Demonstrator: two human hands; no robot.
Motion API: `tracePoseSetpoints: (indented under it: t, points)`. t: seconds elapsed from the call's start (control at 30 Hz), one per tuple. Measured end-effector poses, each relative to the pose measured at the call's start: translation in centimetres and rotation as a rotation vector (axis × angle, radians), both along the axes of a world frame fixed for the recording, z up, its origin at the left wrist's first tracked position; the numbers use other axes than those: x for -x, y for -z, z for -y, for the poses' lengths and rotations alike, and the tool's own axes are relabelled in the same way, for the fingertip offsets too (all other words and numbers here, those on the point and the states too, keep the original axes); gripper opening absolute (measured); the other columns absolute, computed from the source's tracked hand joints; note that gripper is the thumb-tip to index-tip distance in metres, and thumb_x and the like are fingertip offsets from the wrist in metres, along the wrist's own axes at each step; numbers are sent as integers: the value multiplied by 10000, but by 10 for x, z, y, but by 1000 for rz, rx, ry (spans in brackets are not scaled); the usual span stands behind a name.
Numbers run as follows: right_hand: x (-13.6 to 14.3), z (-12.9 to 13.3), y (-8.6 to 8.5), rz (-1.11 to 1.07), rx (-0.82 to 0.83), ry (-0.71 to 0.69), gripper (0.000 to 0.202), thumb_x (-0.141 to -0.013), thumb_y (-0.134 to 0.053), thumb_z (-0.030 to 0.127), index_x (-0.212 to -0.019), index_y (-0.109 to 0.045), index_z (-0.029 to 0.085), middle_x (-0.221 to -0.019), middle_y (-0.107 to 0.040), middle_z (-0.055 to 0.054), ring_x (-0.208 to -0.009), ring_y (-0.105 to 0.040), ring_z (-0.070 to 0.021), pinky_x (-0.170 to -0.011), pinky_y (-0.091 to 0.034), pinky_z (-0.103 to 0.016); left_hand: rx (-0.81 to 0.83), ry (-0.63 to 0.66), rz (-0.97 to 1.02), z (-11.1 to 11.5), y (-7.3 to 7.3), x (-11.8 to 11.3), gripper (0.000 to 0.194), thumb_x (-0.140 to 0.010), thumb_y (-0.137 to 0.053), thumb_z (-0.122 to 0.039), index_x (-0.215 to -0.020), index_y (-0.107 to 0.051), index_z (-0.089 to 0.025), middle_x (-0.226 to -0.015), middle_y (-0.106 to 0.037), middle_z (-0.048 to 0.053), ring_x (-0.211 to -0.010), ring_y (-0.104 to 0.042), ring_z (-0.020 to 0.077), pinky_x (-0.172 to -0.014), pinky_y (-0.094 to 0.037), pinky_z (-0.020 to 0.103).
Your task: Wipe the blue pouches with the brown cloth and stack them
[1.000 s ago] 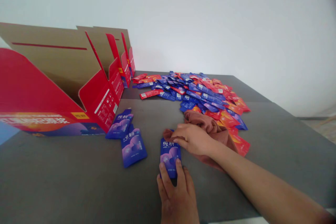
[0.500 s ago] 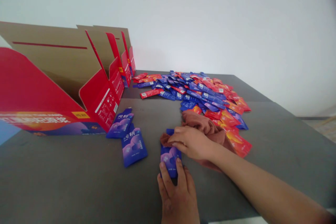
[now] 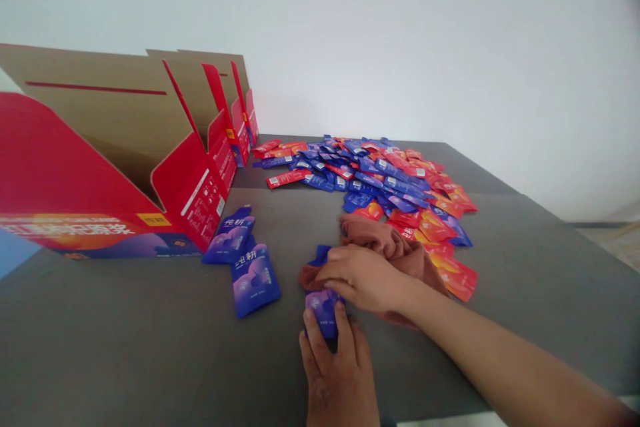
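Note:
A blue and purple pouch (image 3: 323, 312) lies flat on the dark table before me. My left hand (image 3: 340, 370) holds its near end down, fingertips on the pouch's lower corners. Bunched in my right hand (image 3: 363, 275) is a reddish-brown cloth (image 3: 373, 232), its front fold pressed across the pouch's upper half. The rest of the cloth trails right under my wrist and hides part of the pouch. Left of my hands are two more blue pouches, one (image 3: 255, 280) overlapping the other (image 3: 230, 237).
Red cartons with raised flaps stand in a row at the left, the nearest carton (image 3: 185, 197) largest in view. A wide pile of blue and red sachets (image 3: 370, 173) covers the table's far middle. Orange-red pouches (image 3: 457, 277) lie just beyond my right forearm.
My right hand and the cloth fold have slid slightly toward me down the pouch, baring more of its top end. My left hand has stayed in place.

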State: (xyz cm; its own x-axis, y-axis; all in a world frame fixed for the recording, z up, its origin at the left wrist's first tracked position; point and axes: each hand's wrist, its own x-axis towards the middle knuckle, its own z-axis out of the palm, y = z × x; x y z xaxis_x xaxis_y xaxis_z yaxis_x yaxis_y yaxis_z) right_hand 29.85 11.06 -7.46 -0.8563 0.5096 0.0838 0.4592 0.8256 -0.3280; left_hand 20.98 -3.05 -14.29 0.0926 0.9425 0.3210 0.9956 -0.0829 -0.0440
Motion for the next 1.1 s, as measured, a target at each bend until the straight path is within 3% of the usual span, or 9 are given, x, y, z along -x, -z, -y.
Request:
tracePoseSetpoints:
  t: [0.1,0.2,0.43,0.7,0.8,0.87,1.03,1.1]
  points:
    - [-8,-16,6,12,-35,139,238,-935,-459,237,-1054,-664,218,-877,-601,-38,-818,-537,-156,-716,-350,-268,10,1,10,0,-2,1,415,-741,-566,-54,-1111,-657,-219,-1333,-502,48,-1232,-365,487,-906,-497,597]
    - [-11,-16,5,-12,-71,174,237,-933,-455,236,-1029,-668,200,-854,-595,-44,-812,-535,-162,-724,-350,-277,8,-8,22,0,-3,0,433,-733,-558,-33,-1114,-655,-216,-1322,-517,54,-1237,-363,485,-907,-493,607]
    - [4,14,-5,-41,12,-106,198,-898,-497,233,-1001,-666,228,-860,-595,-23,-802,-523,-160,-743,-349,-285,30,-12,32,0,-2,-2,487,-709,-573,-27,-1151,-634,-223,-1249,-556,45,-1210,-405,471,-935,-481,597]
    - [-7,-15,5,28,-44,198,224,-930,-461,228,-1014,-667,208,-885,-610,-39,-827,-549,-157,-728,-357,-270,6,-12,6,0,0,-1,458,-726,-550,-15,-1117,-655,-230,-1331,-509,50,-1233,-369,482,-913,-488,611]
    - [-9,-15,5,8,-52,231,223,-930,-458,225,-999,-667,192,-876,-607,-43,-831,-551,-158,-748,-360,-274,7,-15,19,0,0,0,427,-738,-569,-50,-1113,-657,-235,-1326,-514,52,-1228,-385,472,-910,-489,611]
    - [-6,-9,3,-46,-57,202,227,-925,-454,211,-1016,-661,188,-870,-602,-44,-832,-544,-160,-749,-359,-278,4,-13,22,0,0,0,410,-745,-575,-71,-1111,-658,-236,-1324,-513,53,-1226,-387,474,-905,-493,608]
    - [3,10,-4,-62,15,-20,212,-892,-503,210,-1036,-659,223,-864,-595,-22,-801,-526,-149,-723,-351,-274,6,-1,-1,1,2,-1,483,-719,-565,-41,-1156,-631,-234,-1300,-512,51,-1234,-375,469,-927,-480,602]
    - [4,10,-4,-31,30,-20,219,-896,-504,211,-1048,-660,229,-870,-599,-22,-803,-530,-149,-718,-353,-271,8,-4,-6,1,3,0,483,-723,-565,-49,-1164,-626,-236,-1322,-493,53,-1236,-370,469,-924,-481,603]
